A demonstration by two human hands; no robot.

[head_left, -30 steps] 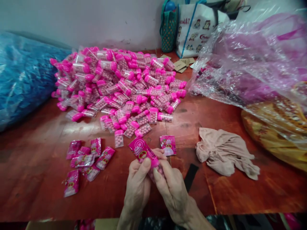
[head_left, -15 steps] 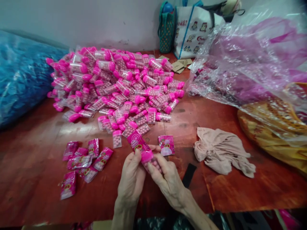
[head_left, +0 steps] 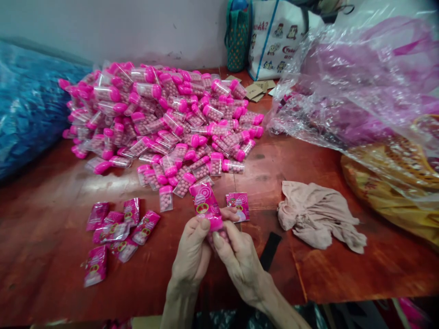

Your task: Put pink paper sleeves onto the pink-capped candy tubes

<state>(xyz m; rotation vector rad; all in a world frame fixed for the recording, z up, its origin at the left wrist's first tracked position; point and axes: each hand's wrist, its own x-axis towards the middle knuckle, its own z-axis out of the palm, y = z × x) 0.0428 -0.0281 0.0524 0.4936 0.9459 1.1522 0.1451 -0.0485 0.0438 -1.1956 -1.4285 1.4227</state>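
Observation:
My left hand (head_left: 192, 252) pinches a pink printed sleeve (head_left: 205, 201) that stands up from my fingers. My right hand (head_left: 239, 259) grips a clear candy box with a pink cap (head_left: 218, 230), whose capped end sits in the sleeve's lower opening. Both hands meet above the red-brown table (head_left: 325, 274) near its front edge. A loose pink sleeve (head_left: 238, 204) lies flat just beyond my right fingers. Behind them spreads a big heap of pink-capped candy boxes (head_left: 161, 119).
Several sleeved boxes (head_left: 116, 230) lie at the front left. A crumpled beige cloth (head_left: 318, 217) lies to the right, a black strip (head_left: 270, 250) beside my right wrist. A blue plastic bag (head_left: 27, 105) fills the left, clear and pink plastic bags (head_left: 360, 87) the right.
The sleeve has tilted from leaning left to nearly upright, and more of the box has gone into it. My hands have closed in a little toward each other.

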